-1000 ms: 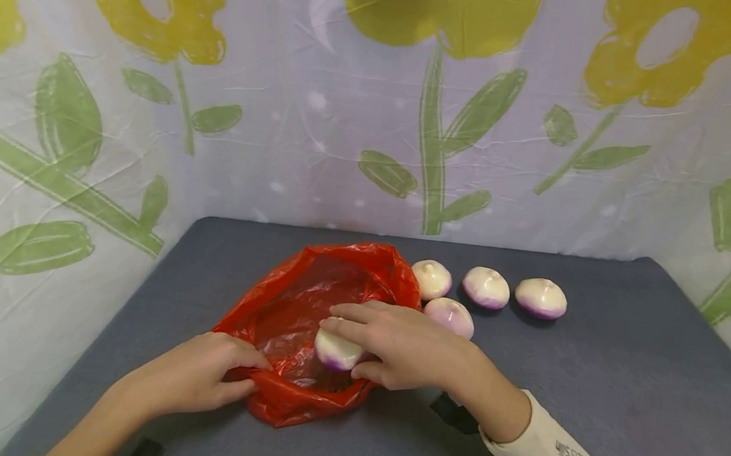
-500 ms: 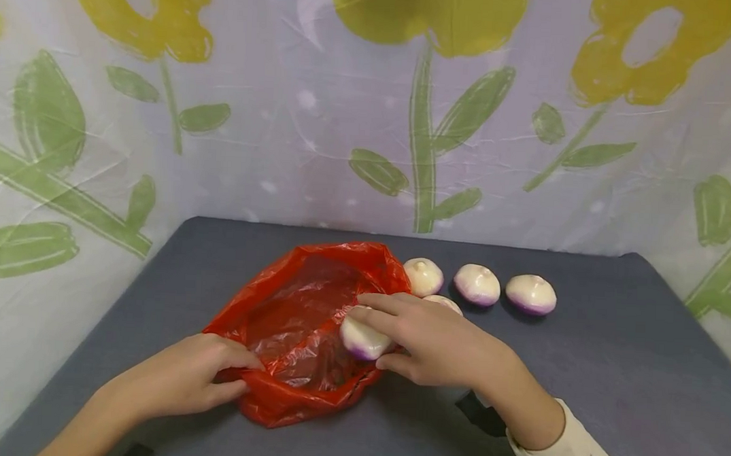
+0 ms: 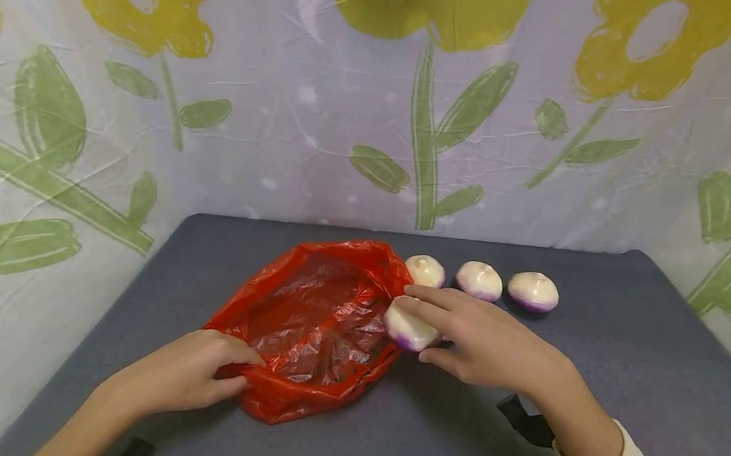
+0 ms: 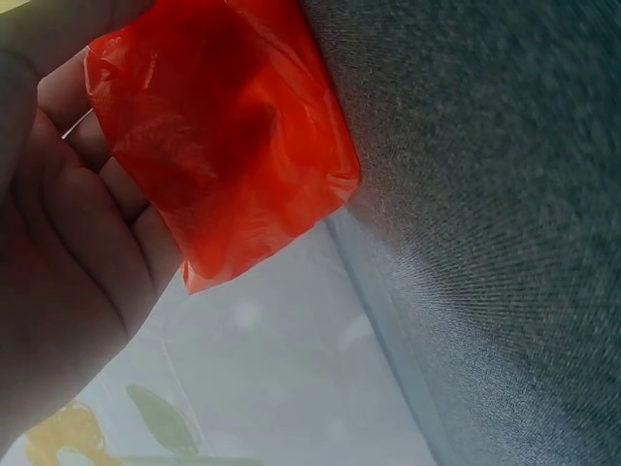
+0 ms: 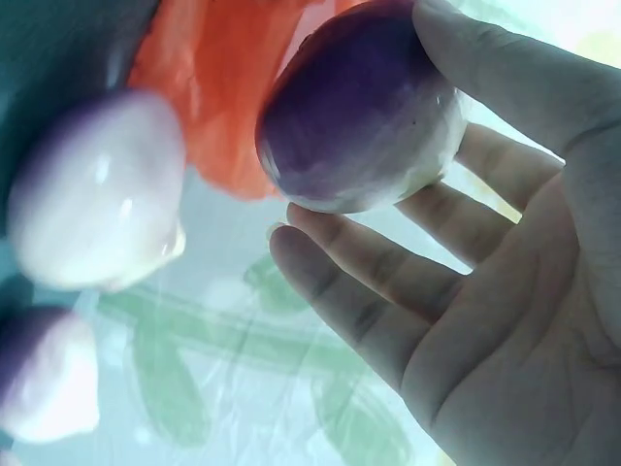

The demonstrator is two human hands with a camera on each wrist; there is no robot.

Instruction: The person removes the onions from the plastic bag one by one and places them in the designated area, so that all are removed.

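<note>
My left hand pinches the near left rim of a red plastic bag, which lies with its mouth wide toward me. In the left wrist view the bag drapes from the fingers. My right hand holds a white-and-purple turnip at the bag's right rim, thumb below and fingers over the top. Seen from the right wrist, the held turnip sits between thumb and fingertips. Beyond the bag and right hand stand more turnips: one at the bag's edge, a middle one and a right one.
A dark grey table lies under everything. A pale cloth printed with yellow flowers and green leaves hangs along the back and sides. A black strap is on the right wrist.
The right hand has drawn the turnip from over the bag's mouth rightward to its right rim. A turnip seen earlier beside the bag is now hidden behind that hand. The left hand keeps its hold.
</note>
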